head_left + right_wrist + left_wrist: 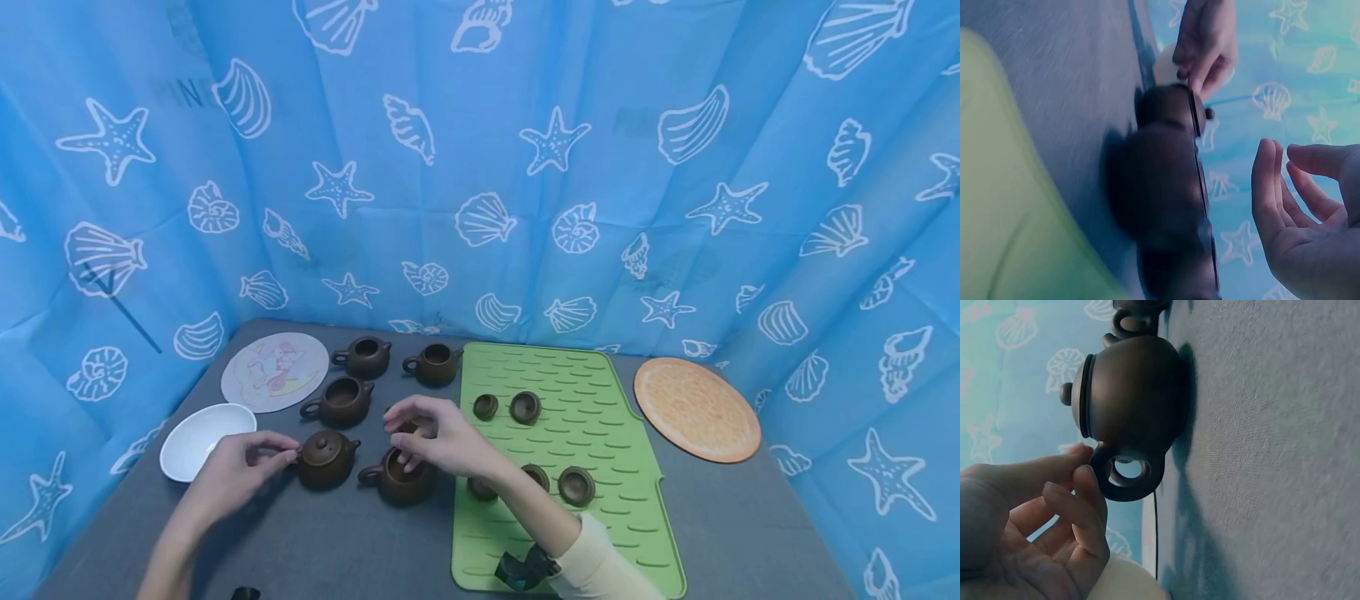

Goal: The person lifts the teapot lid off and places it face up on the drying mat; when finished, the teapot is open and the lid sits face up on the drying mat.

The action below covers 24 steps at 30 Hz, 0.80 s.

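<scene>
My left hand (236, 471) pinches the handle of a dark brown teapot (324, 460) between thumb and forefinger. Its knobbed lid (1079, 395) sits on top, and the pot stands upright on the cloth. To the right, my right hand (442, 433) hovers above a lidless brown teapot (405, 487). In the right wrist view its fingers (1266, 187) are bent loosely near the thumb, with nothing between them. More lidless teapots stand behind: one (343, 402) in the middle and two farther back, a left one (363, 360) and a right one (435, 367).
A green ribbed mat (615, 533) lies on the right, carrying several small round brown pieces (576, 486), some partly behind my right forearm. Beyond it is an orange round mat (697, 408). A white bowl (183, 446) and a pale round mat (273, 375) lie on the left.
</scene>
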Available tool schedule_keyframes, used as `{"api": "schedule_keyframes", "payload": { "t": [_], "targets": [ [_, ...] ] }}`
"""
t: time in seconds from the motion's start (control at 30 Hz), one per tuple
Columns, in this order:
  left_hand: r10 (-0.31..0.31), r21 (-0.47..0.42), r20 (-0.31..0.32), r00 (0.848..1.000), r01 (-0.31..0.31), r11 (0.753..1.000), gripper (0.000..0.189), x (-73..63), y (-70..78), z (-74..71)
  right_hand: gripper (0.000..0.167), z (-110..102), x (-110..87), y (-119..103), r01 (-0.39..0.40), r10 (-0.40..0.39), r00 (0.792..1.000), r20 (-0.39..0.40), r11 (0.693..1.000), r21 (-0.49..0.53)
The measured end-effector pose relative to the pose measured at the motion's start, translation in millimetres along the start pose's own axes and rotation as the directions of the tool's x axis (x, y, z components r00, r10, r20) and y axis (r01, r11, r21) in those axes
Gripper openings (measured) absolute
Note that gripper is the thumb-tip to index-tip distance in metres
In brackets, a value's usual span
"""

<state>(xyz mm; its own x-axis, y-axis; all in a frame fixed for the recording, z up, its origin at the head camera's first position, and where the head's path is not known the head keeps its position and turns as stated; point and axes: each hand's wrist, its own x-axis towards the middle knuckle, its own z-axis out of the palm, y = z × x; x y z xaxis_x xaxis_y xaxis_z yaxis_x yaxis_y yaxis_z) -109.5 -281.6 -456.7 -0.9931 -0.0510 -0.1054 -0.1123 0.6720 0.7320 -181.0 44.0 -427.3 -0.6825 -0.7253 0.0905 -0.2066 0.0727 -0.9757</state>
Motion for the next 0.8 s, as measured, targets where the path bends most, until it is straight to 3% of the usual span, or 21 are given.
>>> {"api": "schedule_keyframes", "payload": {
  "t": [0.27,0.43,0.8],
  "targets": [
    [-0.09,-0.051,0.005,0.996,0.09,0.995,0.026,-0.7,0.7,5.1,0.029,36.8,27.7,2.9,-0.052,0.05,0.998,0.027,0.998,0.044],
    [-0.111,-0.056,0.005,0.994,0.111,0.992,0.028,-0.7,0.2,6.4,0.028,54.6,44.2,10.9,-0.087,0.087,0.996,0.018,0.995,0.051],
    [-0.132,-0.059,-0.009,0.991,0.131,0.99,0.03,-1.3,-1.8,9.6,0.021,74.9,65.1,13.7,-0.166,0.161,0.986,-0.051,0.98,-0.107]
  ]
}}
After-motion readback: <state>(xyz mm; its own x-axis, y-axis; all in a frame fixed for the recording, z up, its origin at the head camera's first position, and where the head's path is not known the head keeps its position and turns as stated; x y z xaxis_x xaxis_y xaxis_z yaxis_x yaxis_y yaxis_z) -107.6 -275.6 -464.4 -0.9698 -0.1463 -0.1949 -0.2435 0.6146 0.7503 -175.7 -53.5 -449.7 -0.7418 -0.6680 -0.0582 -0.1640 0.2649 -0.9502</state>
